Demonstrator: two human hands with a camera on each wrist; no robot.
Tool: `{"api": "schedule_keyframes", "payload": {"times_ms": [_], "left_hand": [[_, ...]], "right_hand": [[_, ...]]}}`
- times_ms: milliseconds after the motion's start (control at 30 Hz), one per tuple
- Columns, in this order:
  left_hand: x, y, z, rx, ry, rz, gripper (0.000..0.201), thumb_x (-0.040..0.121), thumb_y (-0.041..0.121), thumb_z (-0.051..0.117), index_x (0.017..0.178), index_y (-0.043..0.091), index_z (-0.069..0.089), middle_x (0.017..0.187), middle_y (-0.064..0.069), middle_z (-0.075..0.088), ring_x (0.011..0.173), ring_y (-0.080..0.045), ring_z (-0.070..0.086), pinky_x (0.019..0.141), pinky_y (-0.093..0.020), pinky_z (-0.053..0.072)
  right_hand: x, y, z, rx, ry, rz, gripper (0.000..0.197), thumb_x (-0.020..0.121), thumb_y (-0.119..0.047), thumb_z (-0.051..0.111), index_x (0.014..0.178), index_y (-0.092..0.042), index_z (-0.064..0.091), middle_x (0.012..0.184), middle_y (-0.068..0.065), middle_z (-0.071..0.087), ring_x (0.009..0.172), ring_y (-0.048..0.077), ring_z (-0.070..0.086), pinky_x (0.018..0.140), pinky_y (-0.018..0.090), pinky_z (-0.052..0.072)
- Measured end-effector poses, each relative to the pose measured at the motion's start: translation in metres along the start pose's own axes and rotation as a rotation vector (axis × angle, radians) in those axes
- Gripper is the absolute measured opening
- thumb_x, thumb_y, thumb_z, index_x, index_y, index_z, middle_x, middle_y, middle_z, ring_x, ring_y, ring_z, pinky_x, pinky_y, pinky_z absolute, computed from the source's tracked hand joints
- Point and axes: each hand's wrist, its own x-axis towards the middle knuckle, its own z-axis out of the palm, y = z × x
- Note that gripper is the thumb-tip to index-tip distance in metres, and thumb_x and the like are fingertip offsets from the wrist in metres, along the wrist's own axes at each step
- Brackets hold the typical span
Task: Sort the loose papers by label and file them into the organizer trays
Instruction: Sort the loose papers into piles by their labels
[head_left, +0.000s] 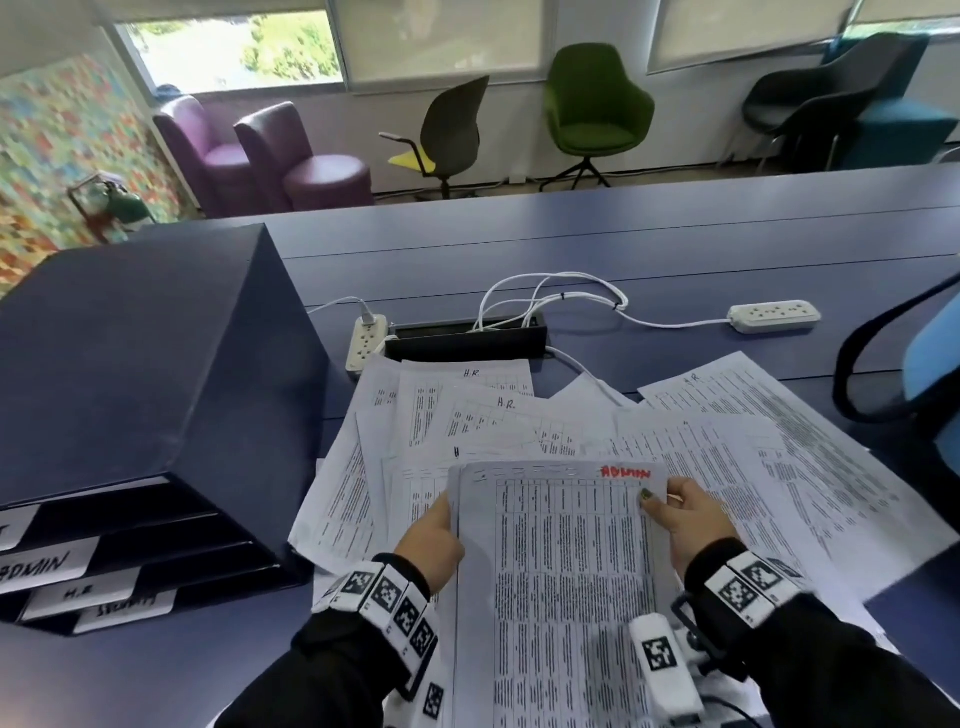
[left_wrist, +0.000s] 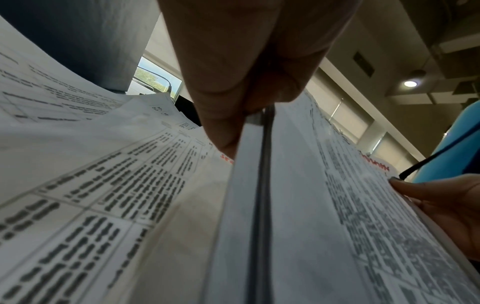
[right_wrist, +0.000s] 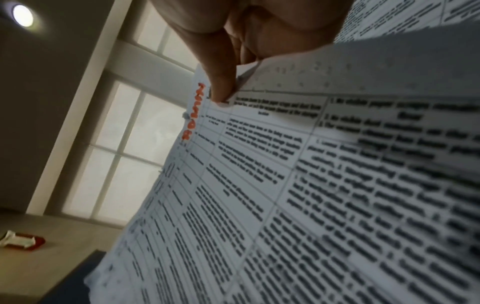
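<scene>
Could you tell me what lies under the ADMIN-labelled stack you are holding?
Under the ADMIN stack, gripped by the left hand and right hand, lie loose papers, some marked H.R. Their covered labels and the desk beneath cannot be seen.

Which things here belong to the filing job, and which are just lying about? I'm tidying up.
Job: ADMIN sheets held by left hand and right hand; loose papers; organizer trays.
Lying about: power strips; white cables; chairs.

head view looks down over the desk; both wrist views, close, share the held sheet (head_left: 566, 571).
</scene>
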Motion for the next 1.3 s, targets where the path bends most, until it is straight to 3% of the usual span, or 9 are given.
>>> {"api": "schedule_keyframes", "payload": {"times_ms": [133, 267, 333, 433, 600, 800, 1033, 1133, 1300], "left_hand": [[0.0, 0.0, 0.002, 0.031, -0.043, -0.001, 0.081, 0.077, -0.019, 0.029, 0.144, 0.027, 0.032, 0.126, -0.001, 0.057, 0.111, -0.024, 0.057, 0.086, -0.032, 0.052], [0.003, -0.007, 0.006, 0.182, -0.05, 0.035, 0.073, 0.079, -0.012, 0.031, 0.137, 0.032, 0.036, 0.129, 0.001, 0.051, 0.118, -0.026, 0.052, 0.098, -0.034, 0.046], [0.007, -0.012, 0.006, 0.232, 0.136, 0.039, 0.055, 0.085, -0.007, 0.035, 0.13, 0.024, 0.043, 0.125, -0.002, 0.048, 0.114, -0.021, 0.05, 0.101, -0.037, 0.044], [0.012, -0.016, 0.002, 0.047, 0.344, -0.098, 0.041, 0.09, 0.0, 0.04, 0.125, 0.022, 0.046, 0.112, -0.002, 0.057, 0.093, -0.018, 0.057, 0.084, -0.037, 0.053], [0.015, -0.006, -0.008, -0.248, 0.287, -0.163, 0.019, 0.098, 0.015, 0.041, 0.115, 0.02, 0.049, 0.082, -0.008, 0.065, 0.059, -0.017, 0.055, 0.046, -0.024, 0.039], [0.011, 0.002, -0.012, -0.145, 0.131, -0.104, 0.02, 0.098, 0.013, 0.042, 0.103, 0.013, 0.061, 0.056, -0.002, 0.058, 0.04, -0.01, 0.048, 0.039, -0.018, 0.034], [0.004, -0.001, 0.002, 0.079, 0.132, 0.0, 0.015, 0.08, 0.005, 0.066, 0.086, 0.019, 0.064, 0.092, -0.008, 0.064, 0.08, -0.021, 0.06, 0.078, -0.039, 0.056], [0.005, -0.014, -0.005, 0.333, 0.409, -0.042, 0.056, 0.069, 0.023, 0.08, 0.117, 0.033, 0.054, 0.128, -0.002, 0.044, 0.12, -0.024, 0.042, 0.106, -0.044, 0.037], [0.005, -0.028, -0.011, 0.312, 0.379, -0.043, 0.077, 0.081, 0.016, 0.067, 0.146, 0.029, 0.027, 0.149, -0.007, 0.033, 0.137, -0.026, 0.029, 0.114, -0.046, 0.025]], "right_hand": [[-0.006, -0.001, 0.002, -0.008, -0.047, -0.027, 0.032, 0.087, -0.008, 0.06, 0.114, -0.013, 0.045, 0.096, 0.007, 0.064, 0.092, 0.024, 0.059, 0.087, 0.036, 0.044], [-0.008, 0.004, -0.004, -0.206, -0.213, -0.001, 0.021, 0.08, -0.009, 0.067, 0.096, -0.019, 0.057, 0.096, -0.001, 0.067, 0.098, 0.023, 0.061, 0.095, 0.038, 0.043], [-0.008, 0.006, -0.008, -0.201, -0.214, 0.015, 0.023, 0.077, -0.004, 0.069, 0.093, -0.019, 0.061, 0.097, 0.004, 0.069, 0.096, 0.024, 0.063, 0.089, 0.04, 0.048], [-0.004, 0.009, -0.014, -0.203, -0.242, 0.059, 0.03, 0.074, 0.003, 0.07, 0.099, -0.012, 0.06, 0.098, 0.011, 0.069, 0.09, 0.025, 0.065, 0.086, 0.042, 0.052], [-0.001, 0.0, -0.021, -0.407, -0.283, 0.05, 0.023, 0.073, 0.004, 0.071, 0.082, -0.014, 0.059, 0.078, 0.001, 0.064, 0.072, 0.016, 0.06, 0.057, 0.018, 0.047], [0.003, 0.003, -0.024, -0.299, -0.263, 0.088, 0.043, 0.071, 0.009, 0.071, 0.105, -0.015, 0.062, 0.091, 0.001, 0.064, 0.079, 0.009, 0.058, 0.051, 0.008, 0.046], [0.001, 0.007, -0.018, -0.091, -0.359, 0.157, 0.031, 0.075, 0.025, 0.054, 0.09, -0.001, 0.065, 0.082, 0.016, 0.06, 0.068, 0.019, 0.064, 0.054, 0.019, 0.052], [-0.001, 0.004, -0.018, -0.077, -0.371, 0.14, 0.027, 0.075, 0.026, 0.053, 0.086, 0.004, 0.063, 0.069, 0.009, 0.06, 0.063, 0.016, 0.06, 0.05, 0.016, 0.051], [0.0, 0.005, -0.016, -0.092, -0.415, 0.11, 0.022, 0.066, 0.023, 0.063, 0.068, 0.001, 0.055, 0.057, 0.008, 0.056, 0.058, 0.018, 0.057, 0.05, 0.02, 0.051]]}}
